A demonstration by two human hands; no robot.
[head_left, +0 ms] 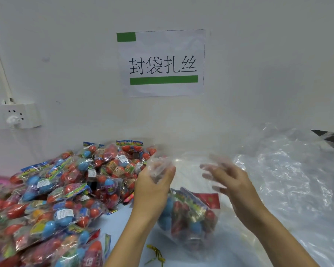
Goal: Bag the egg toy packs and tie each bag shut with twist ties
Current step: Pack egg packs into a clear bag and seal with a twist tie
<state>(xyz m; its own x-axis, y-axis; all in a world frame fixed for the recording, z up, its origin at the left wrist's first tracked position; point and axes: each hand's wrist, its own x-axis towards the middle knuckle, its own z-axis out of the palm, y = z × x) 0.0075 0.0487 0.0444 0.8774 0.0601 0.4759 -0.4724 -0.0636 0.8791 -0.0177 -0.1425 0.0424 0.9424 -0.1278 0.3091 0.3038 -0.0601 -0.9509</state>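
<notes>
My left hand (155,186) pinches the mouth of the bag (189,214), packs (183,212) already inside at 6 o'clock of it, while my right hand (227,181) hangs spread apart at 3 o'clock; next, I judge, gather the neck and fetch a tie (156,254).

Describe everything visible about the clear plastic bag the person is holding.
The clear plastic bag is thin, glossy and crinkled, and rests on the pale table between the forearms. Its lower part holds several egg toy packs with blue and red eggs and colourful header cards. Its top is unsealed: the left hand grips the gathered film on one side, and the right hand's fingers spread inside or behind the blurred film. Gold-green twist ties lie just in front, not touching.
</notes>
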